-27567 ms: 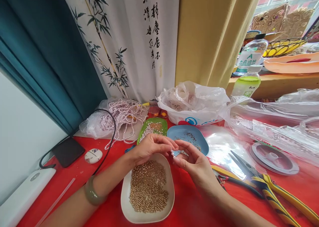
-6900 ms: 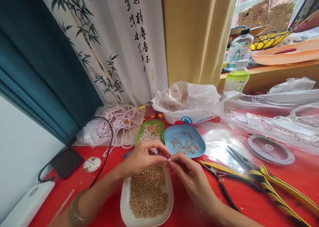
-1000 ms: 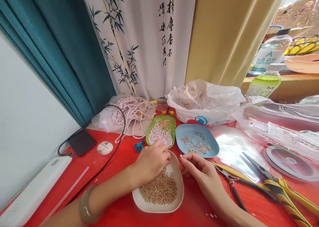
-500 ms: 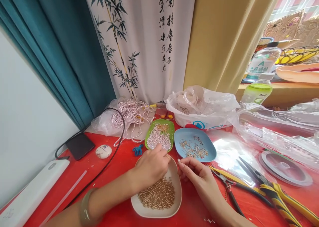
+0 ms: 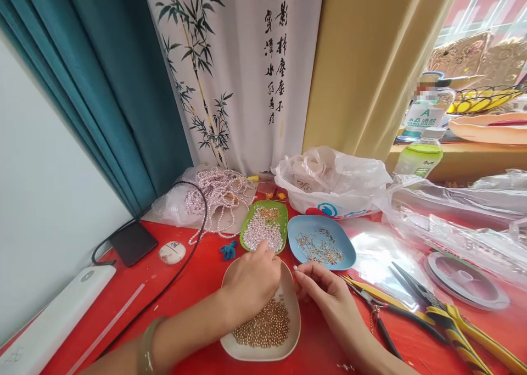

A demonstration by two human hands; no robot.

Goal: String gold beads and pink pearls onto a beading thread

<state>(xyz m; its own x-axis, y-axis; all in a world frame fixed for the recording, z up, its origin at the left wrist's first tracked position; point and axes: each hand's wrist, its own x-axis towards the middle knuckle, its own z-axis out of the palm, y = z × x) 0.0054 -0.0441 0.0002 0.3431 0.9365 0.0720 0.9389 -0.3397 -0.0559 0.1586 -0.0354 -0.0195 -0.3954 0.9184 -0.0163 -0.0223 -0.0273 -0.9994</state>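
Red tabletop (image 5: 187,279) runs past the lower edge, where both forearms are cut off. Long-nosed pliers (image 5: 437,311), lower right: yellow-and-black handle ends cropped. Cream tray (image 5: 263,354): far portion partly covered by the left hand (image 5: 256,276). Blue tray (image 5: 345,246): shallow, holds fine metal pins, too tangled to count. Green tray (image 5: 284,213): pale pink pearl beads (image 5: 260,228), plus a smaller gold patch at the far end. Left hand: back upward, fingers bunched at the green tray's near edge; fingertips hidden, so cannot tell whether they grasp anything. Right hand (image 5: 323,287), beside the cream tray's right rim: thumb and forefinger pinch a white bead (image 5: 295,268); other fingers curled, partly hidden. Gold beads (image 5: 265,328), in the cream tray: round, shiny, heaped loosely. White bead: at the thumb tip, glossy, mostly covered; finer detail too small to make out.
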